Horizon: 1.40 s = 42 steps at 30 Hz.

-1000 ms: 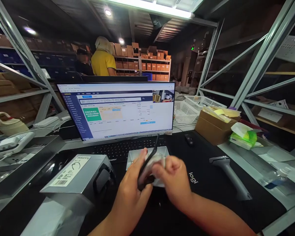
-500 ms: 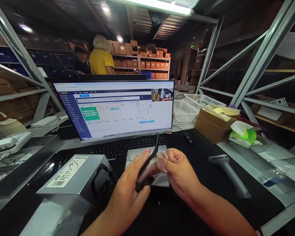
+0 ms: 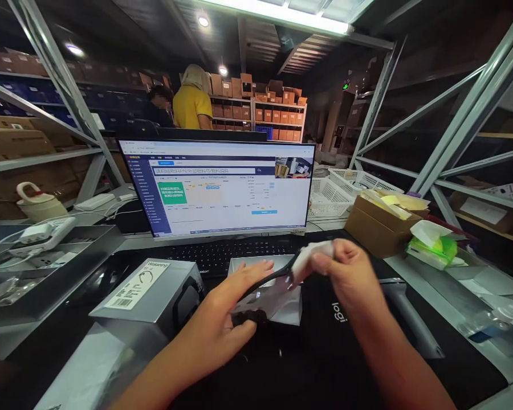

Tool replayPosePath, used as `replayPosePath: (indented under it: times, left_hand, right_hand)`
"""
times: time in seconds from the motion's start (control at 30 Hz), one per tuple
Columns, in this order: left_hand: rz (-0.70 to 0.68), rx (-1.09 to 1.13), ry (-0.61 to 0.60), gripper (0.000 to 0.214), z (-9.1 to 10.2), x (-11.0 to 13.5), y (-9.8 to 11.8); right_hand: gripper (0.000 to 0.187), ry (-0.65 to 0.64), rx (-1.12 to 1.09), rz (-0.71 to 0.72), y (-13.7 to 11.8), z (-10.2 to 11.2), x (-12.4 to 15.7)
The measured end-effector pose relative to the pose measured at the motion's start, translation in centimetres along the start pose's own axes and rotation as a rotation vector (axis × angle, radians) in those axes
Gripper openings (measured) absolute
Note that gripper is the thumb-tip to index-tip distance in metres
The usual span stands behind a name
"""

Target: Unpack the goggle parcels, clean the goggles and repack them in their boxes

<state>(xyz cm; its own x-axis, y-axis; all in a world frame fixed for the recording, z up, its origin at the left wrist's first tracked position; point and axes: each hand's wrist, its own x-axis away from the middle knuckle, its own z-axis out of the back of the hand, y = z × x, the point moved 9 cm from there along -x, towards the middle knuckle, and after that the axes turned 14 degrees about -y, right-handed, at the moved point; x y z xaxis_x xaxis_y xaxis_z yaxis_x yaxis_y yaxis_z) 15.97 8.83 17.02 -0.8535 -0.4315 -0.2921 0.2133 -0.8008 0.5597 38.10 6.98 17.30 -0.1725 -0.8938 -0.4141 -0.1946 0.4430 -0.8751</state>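
My left hand grips a black curved band wrapped in a clear plastic bag, low over the black desk mat. My right hand, blurred by motion, pinches the white upper end of the bag and pulls it up and to the right. Under the bag sits a small grey open box, just in front of the black keyboard.
A monitor stands behind the keyboard. A silver labelled box lies at left, a barcode scanner at right, with a cardboard box and white baskets beyond. Two people stand by the far shelves.
My right hand has swung up and to the right, drawing the bag's end away from the band. The left hand has tilted the band flatter. The view shifted slightly left.
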Motion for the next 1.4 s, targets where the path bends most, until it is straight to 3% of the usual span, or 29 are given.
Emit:
replayPosePath:
  times: [0.07,0.13,0.23,0.33,0.43,0.53,0.6,0.67,0.8,1.0,1.1,1.2,1.3,1.4]
  left_hand:
    - [0.039,0.003,-0.049,0.086,0.1,0.0,-0.3]
    - [0.037,-0.018,-0.091,0.086,0.1,-0.1,-0.2]
    - [-0.014,-0.061,-0.133,0.086,-0.3,-0.3,0.6]
    - [-0.04,-0.129,-0.142,0.087,-0.6,-0.3,1.3]
    - [-0.047,-0.197,-0.154,0.088,-0.7,-0.4,1.6]
    - [-0.076,-0.221,-0.138,0.081,-0.5,-0.5,1.6]
    - [-0.079,-0.216,-0.073,0.071,0.0,-0.5,1.3]
    - [-0.092,-0.216,0.042,0.058,0.8,-0.2,1.1]
    - [-0.157,-0.304,0.242,0.043,1.9,0.6,1.9]
    - [-0.214,-0.429,0.307,0.038,2.3,1.1,3.5]
    - [-0.264,-0.558,0.342,0.032,2.1,1.2,4.6]
    - [-0.312,-0.653,0.318,0.026,0.6,0.9,5.3]
    - [-0.347,-0.638,0.296,0.028,-0.7,0.5,5.2]
    - [-0.327,-0.556,0.318,0.022,-0.1,0.6,4.6]
  right_hand:
    - [0.061,0.125,0.13,0.159,-2.4,2.2,0.5]
    - [0.056,0.214,0.277,0.301,-4.5,2.9,1.7]
    - [0.053,0.162,0.476,0.376,-5.7,0.7,3.0]
    - [0.056,0.063,0.536,0.339,-5.3,-1.6,3.3]
    - [0.057,0.012,0.554,0.31,-5.0,-2.4,2.9]
    - [0.058,-0.231,0.631,0.206,-3.8,-4.0,2.1]
    - [0.057,-0.493,0.644,0.041,-1.9,-5.5,2.0]
    - [0.057,-0.643,0.571,-0.135,-0.2,-6.1,2.4]
    - [0.058,-0.569,0.351,-0.281,0.8,-5.2,2.3]
    - [0.061,-0.506,0.221,-0.348,1.5,-4.6,1.8]
    - [0.061,-0.413,0.347,-0.277,1.2,-4.6,1.7]
    - [0.06,-0.375,0.582,-0.11,0.5,-6.4,2.3]
    - [0.059,-0.367,0.764,0.06,0.0,-8.8,3.0]
    - [0.059,-0.368,0.765,0.063,0.0,-8.8,2.7]
